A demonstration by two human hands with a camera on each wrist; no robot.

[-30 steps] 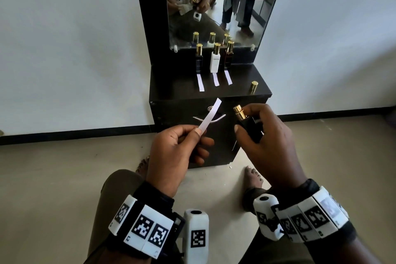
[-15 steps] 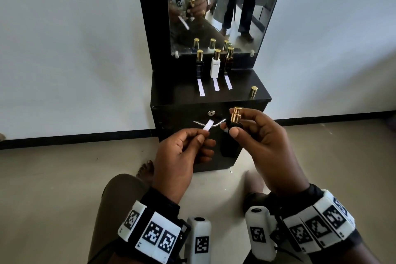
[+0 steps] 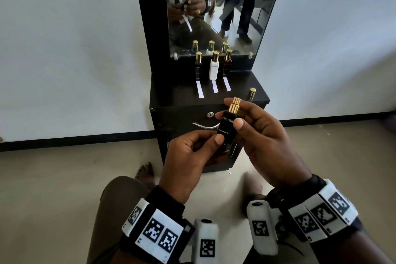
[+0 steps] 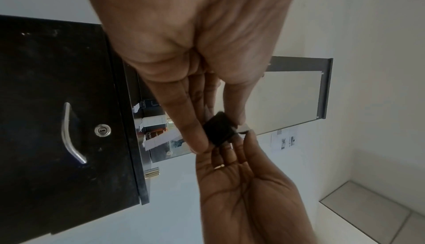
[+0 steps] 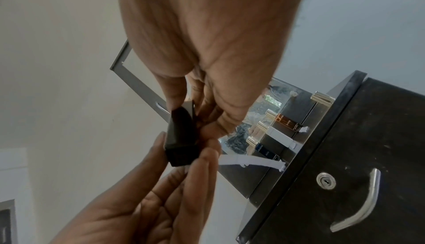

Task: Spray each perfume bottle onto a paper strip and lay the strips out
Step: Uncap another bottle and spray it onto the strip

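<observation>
Your left hand (image 3: 188,156) has its fingers curled in, thumb pinching the bottom of the black perfume bottle (image 3: 227,130) in front of the cabinet (image 3: 184,113). Your right hand (image 3: 263,141) grips the bottle's upper half just under the gold sprayer (image 3: 234,105), uncapped and upright.

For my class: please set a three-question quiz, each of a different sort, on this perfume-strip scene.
1. True or false: the black bottle in the right hand still wears its gold cap.
2. How many paper strips lie on the cabinet top?
A. two B. three C. five
3. Fill in: the loose gold cap stands near the cabinet's ____ front corner.

Key:
1. False; its sprayer is bare.
2. B.
3. Right.
</observation>
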